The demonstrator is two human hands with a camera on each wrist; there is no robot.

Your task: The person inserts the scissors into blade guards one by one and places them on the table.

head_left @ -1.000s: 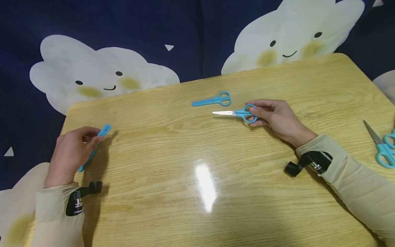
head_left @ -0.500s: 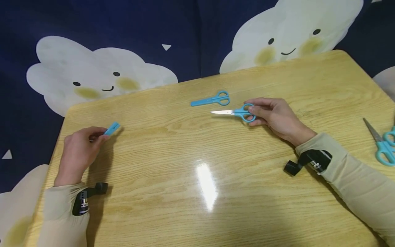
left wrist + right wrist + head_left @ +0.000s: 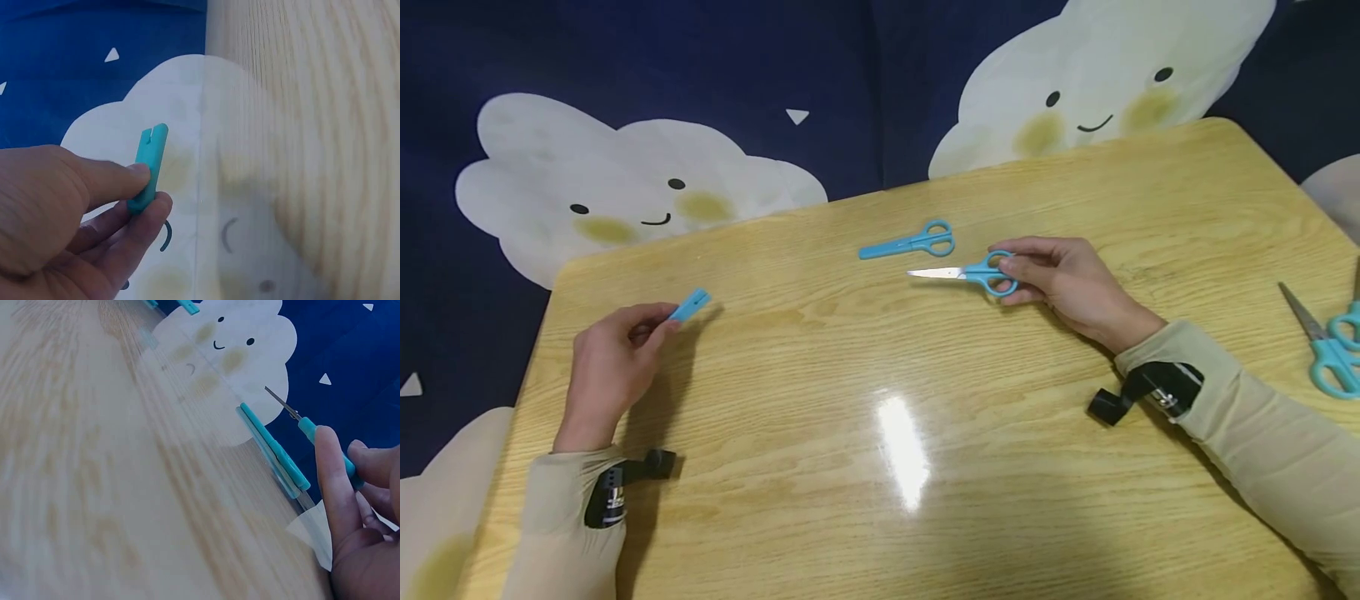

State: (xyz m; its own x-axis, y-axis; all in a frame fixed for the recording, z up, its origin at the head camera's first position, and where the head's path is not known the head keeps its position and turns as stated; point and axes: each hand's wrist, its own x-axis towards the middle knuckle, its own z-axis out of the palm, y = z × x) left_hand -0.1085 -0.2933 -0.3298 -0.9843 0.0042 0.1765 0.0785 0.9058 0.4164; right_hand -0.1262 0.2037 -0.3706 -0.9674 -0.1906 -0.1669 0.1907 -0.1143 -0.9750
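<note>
Left hand: pinching a small blue cover between thumb and fingers.
Right hand: grasping scissors by the handles.
Scissors' long axis: roughly sideways, bare blades aimed from the right hand towards the left.
Cover's slotted end: slanting forward-right from the left hand, well apart from the blades.
Covered scissors: just beyond the held pair, nearer the right hand.

Head view forward and down, wrists' close-up

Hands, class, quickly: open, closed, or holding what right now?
Left hand: holding a slotted blue piece.
Right hand: holding blue-handled scissors by the handles.
</note>
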